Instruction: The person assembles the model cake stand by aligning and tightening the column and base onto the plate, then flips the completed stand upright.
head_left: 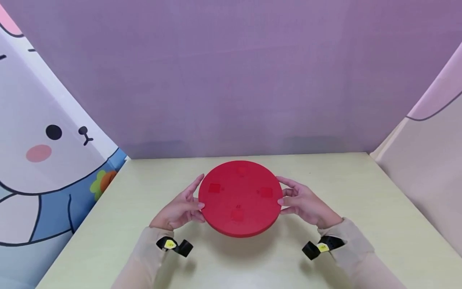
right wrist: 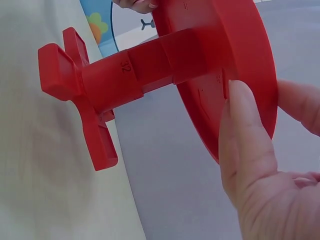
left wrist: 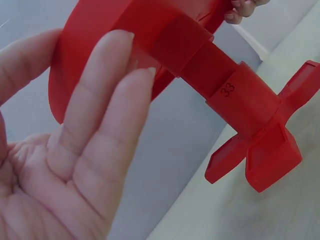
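A red round-topped pedestal table (head_left: pixel 240 198), small enough for two hands, is held upright over the pale tabletop. My left hand (head_left: pixel 184 206) grips the left rim, thumb on the upper edge and fingers beneath. On the opposite side, my right hand (head_left: pixel 303 202) pinches the rim the same way. Below the disc, the left wrist view shows a stepped column (left wrist: pixel 240 100) marked 33, with splayed feet (left wrist: pixel 275 160) close over the tabletop. The right wrist view shows the column's other side (right wrist: pixel 107 82), marked 32. From the head view, the disc hides the column and feet.
The pale tabletop (head_left: pixel 90 257) extends around both arms. A purple fabric wall (head_left: pixel 245 80) rises along its back edge. Cartoon-printed panels flank it, with an animal figure on the left panel (head_left: pixel 54 172) and a plainer right panel (head_left: pixel 426 160).
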### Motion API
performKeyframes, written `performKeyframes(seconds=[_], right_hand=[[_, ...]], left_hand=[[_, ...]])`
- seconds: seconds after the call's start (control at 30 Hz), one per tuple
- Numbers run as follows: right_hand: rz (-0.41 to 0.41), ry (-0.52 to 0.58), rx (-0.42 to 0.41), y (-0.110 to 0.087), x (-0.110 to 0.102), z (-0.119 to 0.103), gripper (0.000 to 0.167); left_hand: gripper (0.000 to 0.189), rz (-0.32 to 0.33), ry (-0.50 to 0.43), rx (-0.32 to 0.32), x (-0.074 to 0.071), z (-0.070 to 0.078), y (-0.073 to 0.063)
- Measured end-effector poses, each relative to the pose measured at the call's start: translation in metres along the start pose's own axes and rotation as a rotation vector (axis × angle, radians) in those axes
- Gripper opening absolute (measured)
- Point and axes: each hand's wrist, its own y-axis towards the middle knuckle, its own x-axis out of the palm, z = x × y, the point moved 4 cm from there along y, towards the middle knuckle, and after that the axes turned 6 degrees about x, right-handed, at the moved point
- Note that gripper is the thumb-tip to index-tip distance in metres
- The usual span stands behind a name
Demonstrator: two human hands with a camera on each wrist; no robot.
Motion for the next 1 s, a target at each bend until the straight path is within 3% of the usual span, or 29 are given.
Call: performKeyframes(seconds=[0.2, 0.53, 0.77, 1.0], right_hand=[[0.004, 0.006, -0.009, 0.000, -0.001, 0.006, 0.077], [-0.006, 0.026, -0.002, 0.002, -0.004, 0.018, 0.078], [-0.009, 0.021, 0.016, 0.001, -0.004, 0.026, 0.080], [0.014, -0.007, 0.036, -0.001, -0.007, 0.029, 0.080]], left_hand=[[0.088, -0.032, -0.022, 0.024, -0.005, -0.003, 0.001], [0.081, 0.037, 0.044, 0.001, -0.016, -0.014, 0.005], [0.077, 0.094, 0.103, -0.065, -0.024, -0.024, 0.002], [0.076, 0.093, 0.124, -0.067, -0.021, -0.026, 0.003]])
